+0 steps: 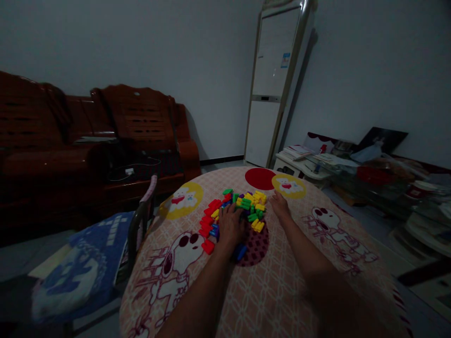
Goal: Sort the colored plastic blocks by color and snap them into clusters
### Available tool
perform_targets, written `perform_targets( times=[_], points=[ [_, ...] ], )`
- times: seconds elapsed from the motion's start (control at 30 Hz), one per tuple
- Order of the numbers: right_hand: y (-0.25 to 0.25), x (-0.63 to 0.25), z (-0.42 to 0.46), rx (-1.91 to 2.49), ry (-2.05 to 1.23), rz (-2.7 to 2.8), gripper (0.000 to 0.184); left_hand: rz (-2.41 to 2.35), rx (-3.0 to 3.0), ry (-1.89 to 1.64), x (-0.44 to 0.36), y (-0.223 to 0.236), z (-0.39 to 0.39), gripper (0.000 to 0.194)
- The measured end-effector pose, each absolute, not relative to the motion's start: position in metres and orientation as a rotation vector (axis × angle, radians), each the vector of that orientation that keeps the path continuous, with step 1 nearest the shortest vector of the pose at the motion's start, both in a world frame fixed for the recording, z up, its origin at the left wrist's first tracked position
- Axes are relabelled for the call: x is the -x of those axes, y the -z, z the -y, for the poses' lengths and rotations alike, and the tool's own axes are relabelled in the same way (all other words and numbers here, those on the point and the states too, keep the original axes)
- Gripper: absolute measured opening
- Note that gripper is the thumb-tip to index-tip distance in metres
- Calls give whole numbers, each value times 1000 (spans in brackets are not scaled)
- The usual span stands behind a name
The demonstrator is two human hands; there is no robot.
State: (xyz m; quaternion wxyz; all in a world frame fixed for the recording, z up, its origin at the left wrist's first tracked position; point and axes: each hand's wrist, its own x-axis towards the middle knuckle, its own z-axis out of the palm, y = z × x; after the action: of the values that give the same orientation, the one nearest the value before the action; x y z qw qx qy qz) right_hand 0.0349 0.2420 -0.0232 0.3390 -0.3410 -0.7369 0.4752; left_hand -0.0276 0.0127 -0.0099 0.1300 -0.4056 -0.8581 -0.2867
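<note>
A pile of small plastic toy blocks lies on the round table. Red blocks (205, 226) run along its left side, and yellow blocks (260, 197) gather at the far right with green blocks (252, 217) among them. My left hand (232, 224) rests over the middle of the pile, its fingers apart and touching the pieces; it hides some of them. A blue block (241, 252) lies just to the right of my left wrist. Beside the pile's right edge, my right hand (280, 205) is low over the cloth, fingers extended and nothing visible in them.
A patterned tablecloth (268, 291) covers the table. To the left stands a chair with a blue cloth (105, 249) on its seat. Wooden sofas (141, 117) line the wall, a tall white air conditioner (266, 84) fills the corner, and a cluttered glass table (373, 183) is at right.
</note>
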Motion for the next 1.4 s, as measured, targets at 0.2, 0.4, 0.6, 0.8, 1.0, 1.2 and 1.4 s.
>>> perform_targets(
  times=[0.2, 0.4, 0.6, 0.8, 1.0, 1.2, 1.4],
  points=[
    [12, -2, -222, 691, -1357, 2177, 57, 2457, 1002, 977, 53, 13, -3, 46],
    [9, -22, -168, 99, -1451, 2425, 48, 2496, 822, 1053, 76, 10, 10, 41],
    [-7, -64, -134, -124, -1455, 2469, 42, 2589, 645, 999, 94, 1, 30, 48],
    [-4, -95, -162, 543, -1245, 2130, 38, 2898, 465, 890, 99, -1, 46, 60],
    [18, -105, -173, 686, -1296, 2107, 46, 2855, 944, 1082, 81, -3, 17, 54],
    [25, -103, -171, 565, -1345, 2034, 42, 2576, 1508, 1216, 44, -11, -12, 45],
    [23, -108, -177, 661, -1475, 1887, 49, 2331, 1923, 956, -2, -27, -17, 65]
  ],
)
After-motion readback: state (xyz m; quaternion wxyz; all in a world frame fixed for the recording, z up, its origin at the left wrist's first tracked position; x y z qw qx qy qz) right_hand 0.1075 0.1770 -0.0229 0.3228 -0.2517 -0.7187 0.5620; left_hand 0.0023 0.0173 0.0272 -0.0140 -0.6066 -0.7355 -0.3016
